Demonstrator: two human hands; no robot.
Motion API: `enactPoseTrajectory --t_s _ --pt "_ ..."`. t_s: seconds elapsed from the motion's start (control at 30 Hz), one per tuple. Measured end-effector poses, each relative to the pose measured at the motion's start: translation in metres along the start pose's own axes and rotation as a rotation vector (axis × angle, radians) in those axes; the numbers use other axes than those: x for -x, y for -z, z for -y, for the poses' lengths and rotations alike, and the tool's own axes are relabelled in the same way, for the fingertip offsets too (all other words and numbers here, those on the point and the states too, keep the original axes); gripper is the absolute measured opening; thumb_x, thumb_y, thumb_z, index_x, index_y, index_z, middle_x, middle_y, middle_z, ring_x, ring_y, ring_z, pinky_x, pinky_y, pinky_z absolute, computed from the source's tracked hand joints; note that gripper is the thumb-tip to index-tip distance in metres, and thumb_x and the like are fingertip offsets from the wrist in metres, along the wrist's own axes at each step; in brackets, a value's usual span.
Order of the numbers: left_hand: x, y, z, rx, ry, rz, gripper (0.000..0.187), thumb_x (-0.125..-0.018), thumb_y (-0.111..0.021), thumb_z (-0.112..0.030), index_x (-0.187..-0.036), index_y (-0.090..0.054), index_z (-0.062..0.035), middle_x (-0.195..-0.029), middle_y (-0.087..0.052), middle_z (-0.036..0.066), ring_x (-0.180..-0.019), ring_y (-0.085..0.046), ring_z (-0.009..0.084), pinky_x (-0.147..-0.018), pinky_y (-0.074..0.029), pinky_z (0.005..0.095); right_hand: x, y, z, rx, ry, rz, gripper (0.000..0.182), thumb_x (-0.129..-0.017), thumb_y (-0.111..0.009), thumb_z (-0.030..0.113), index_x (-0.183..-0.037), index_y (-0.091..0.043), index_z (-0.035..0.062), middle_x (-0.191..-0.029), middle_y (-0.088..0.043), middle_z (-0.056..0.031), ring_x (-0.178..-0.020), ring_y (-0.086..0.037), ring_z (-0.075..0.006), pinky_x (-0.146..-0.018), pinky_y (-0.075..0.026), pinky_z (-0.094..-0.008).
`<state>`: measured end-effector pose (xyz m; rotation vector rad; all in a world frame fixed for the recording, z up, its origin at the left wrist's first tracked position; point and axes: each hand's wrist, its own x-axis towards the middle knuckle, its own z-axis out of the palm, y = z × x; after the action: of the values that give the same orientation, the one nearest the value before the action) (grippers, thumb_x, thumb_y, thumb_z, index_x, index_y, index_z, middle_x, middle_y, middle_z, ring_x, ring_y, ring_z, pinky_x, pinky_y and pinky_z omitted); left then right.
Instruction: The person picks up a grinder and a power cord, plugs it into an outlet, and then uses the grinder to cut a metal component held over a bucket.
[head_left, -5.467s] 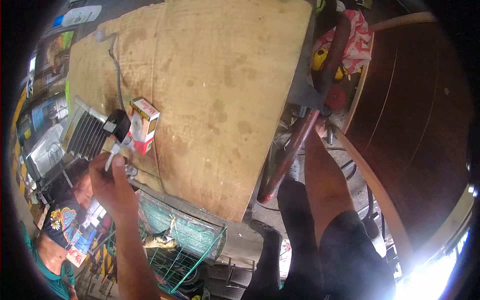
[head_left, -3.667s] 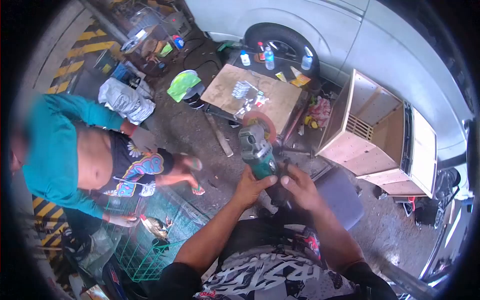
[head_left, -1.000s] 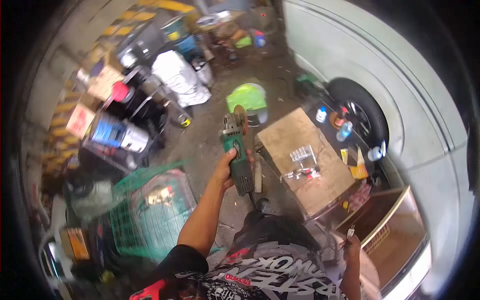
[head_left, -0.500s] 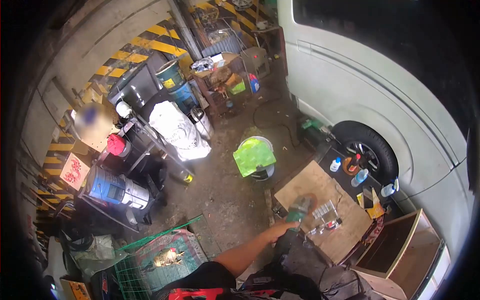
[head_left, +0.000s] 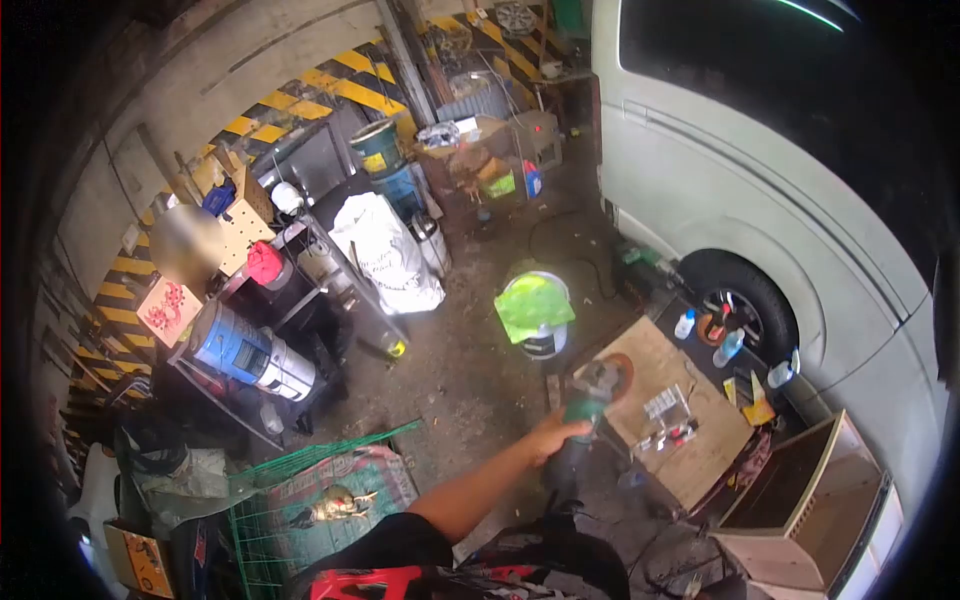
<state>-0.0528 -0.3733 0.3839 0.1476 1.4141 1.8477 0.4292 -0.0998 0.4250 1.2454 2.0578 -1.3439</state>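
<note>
My left hand [head_left: 552,440] is wrapped round the body of a green and dark angle grinder [head_left: 585,412]. Its reddish-brown disc [head_left: 622,374] points away from me and overlaps the near left edge of a wooden board [head_left: 700,470] in this view. On the board, to the right of the grinder, lies a clear plastic organizer case [head_left: 667,404] with small red and dark items [head_left: 680,432] beside it. My right hand is out of view.
A bucket with a lime-green cover [head_left: 535,308] stands beyond the grinder. Several bottles [head_left: 729,347] line the board's far side by the van [head_left: 700,170]. A wooden drawer box [head_left: 800,510] sits at right. A green wire cage [head_left: 255,530] with a brown bird [head_left: 338,503] is at left.
My view has shifted, moving the surroundings in the frame. The grinder has moved away from the plastic case toward the board's far left corner, still in my left hand.
</note>
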Motion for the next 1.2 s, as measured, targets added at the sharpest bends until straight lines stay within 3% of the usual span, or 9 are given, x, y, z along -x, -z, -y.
enactPoseTrajectory --t_s 0.03,0.1,0.17,0.37,0.57,0.67,0.83,0.93,1.2 --pt "0.014 0.008 -0.001 -0.044 -0.018 -0.031 0.043 -0.094 -0.078 -0.029 -0.128 -0.062 -0.0084 -0.108 -0.073 0.007 -0.091 -0.071 0.0206 -0.087 -0.059 0.0401 -0.02 -0.015 -0.025 0.396 0.414 -0.216 0.037 -0.104 -0.063 0.026 -0.139 -0.069 0.0148 -0.149 -0.06 -0.0192 -0.136 -0.056 -0.0285 -0.118 -0.039 -0.0496" --pt "0.029 0.05 -0.002 -0.29 0.015 -0.02 0.045 -0.093 -0.075 -0.031 -0.128 -0.063 -0.006 -0.109 -0.075 0.011 -0.097 -0.073 0.0223 -0.09 -0.058 0.0418 -0.019 -0.048 0.008 -0.427 0.23 -0.421 0.02 -0.096 -0.067 0.021 -0.104 -0.067 0.0034 -0.075 -0.057 -0.0033 -0.065 -0.056 -0.0177 -0.061 -0.046 -0.0355" --pt "0.049 0.065 -0.017 -0.005 0.049 -0.084 0.048 -0.094 -0.072 -0.03 -0.131 -0.058 -0.0022 -0.109 -0.075 0.016 -0.092 -0.076 0.0283 -0.084 -0.063 0.0453 0.023 -0.045 0.086 -0.52 0.109 -0.305 0.01 -0.097 -0.068 0.01 -0.098 -0.062 0.0016 -0.083 -0.062 -0.0021 -0.068 -0.056 -0.0107 -0.051 -0.046 -0.031" --pt "0.104 0.112 -0.085 0.057 -0.111 -0.188 0.054 -0.089 -0.077 -0.034 -0.129 -0.056 -0.0045 -0.109 -0.073 0.016 -0.093 -0.074 0.0264 -0.083 -0.062 0.041 0.002 -0.074 0.127 -0.618 0.174 -0.111 0.016 -0.098 -0.068 0.009 -0.108 -0.061 -0.0017 -0.082 -0.064 -0.0066 -0.058 -0.059 -0.0144 -0.053 -0.051 -0.0305" --pt "0.147 0.228 -0.166 0.066 -0.296 -0.223 0.073 -0.084 -0.082 -0.047 -0.136 -0.056 -0.0033 -0.109 -0.073 0.015 -0.093 -0.075 0.0274 -0.083 -0.064 0.0418 0.04 -0.104 0.352 -0.799 0.48 0.14 0.037 -0.091 -0.08 0.015 -0.116 -0.059 -0.0019 -0.08 -0.063 -0.0062 -0.055 -0.061 -0.0156 -0.05 -0.057 -0.0339" --pt "0.162 0.308 -0.214 0.06 -0.422 -0.257 0.076 -0.081 -0.083 -0.051 -0.133 -0.057 -0.0016 -0.112 -0.072 0.016 -0.093 -0.075 0.0282 -0.084 -0.063 0.0422 0.048 -0.13 0.481 -0.638 0.836 -0.056 0.069 -0.082 -0.09 0.05 -0.115 -0.058 -0.0014 -0.076 -0.064 -0.0053 -0.043 -0.058 -0.0139 -0.035 -0.048 -0.0278" --pt "0.165 0.46 -0.264 0.138 -0.448 -0.288 0.088 -0.08 -0.084 -0.056 -0.141 -0.052 -0.0023 -0.122 -0.069 0.016 -0.106 -0.072 0.0304 -0.097 -0.059 0.0448 -0.001 -0.151 0.634 -0.283 0.837 -0.407 0.049 -0.092 -0.079 0.05 -0.104 -0.056 0.0084 -0.072 -0.05 0.0028 -0.054 -0.045 -0.0053 -0.047 -0.034 -0.0219" --pt "0.144 0.499 -0.273 0.168 -0.394 -0.251 0.087 -0.081 -0.087 -0.053 -0.144 -0.05 -0.0048 -0.122 -0.067 0.014 -0.108 -0.069 0.0299 -0.095 -0.059 0.0439 -0.052 -0.108 0.628 -0.285 0.747 -0.361 0.027 -0.104 -0.067 0.029 -0.116 -0.059 0.0063 -0.082 -0.052 0.0018 -0.068 -0.047 -0.0064 -0.058 -0.038 -0.0236" --pt "0.053 0.542 -0.301 0.297 -0.429 -0.199 0.076 -0.091 -0.076 -0.049 -0.147 -0.05 -0.0043 -0.13 -0.064 0.017 -0.116 -0.065 0.0325 -0.103 -0.055 0.0454 -0.052 -0.055 0.503 -0.575 0.519 -0.853 0.024 -0.107 -0.065 0.03 -0.113 -0.063 0.0069 -0.084 -0.056 0.0006 -0.072 -0.055 -0.0111 -0.072 -0.051 -0.0304"
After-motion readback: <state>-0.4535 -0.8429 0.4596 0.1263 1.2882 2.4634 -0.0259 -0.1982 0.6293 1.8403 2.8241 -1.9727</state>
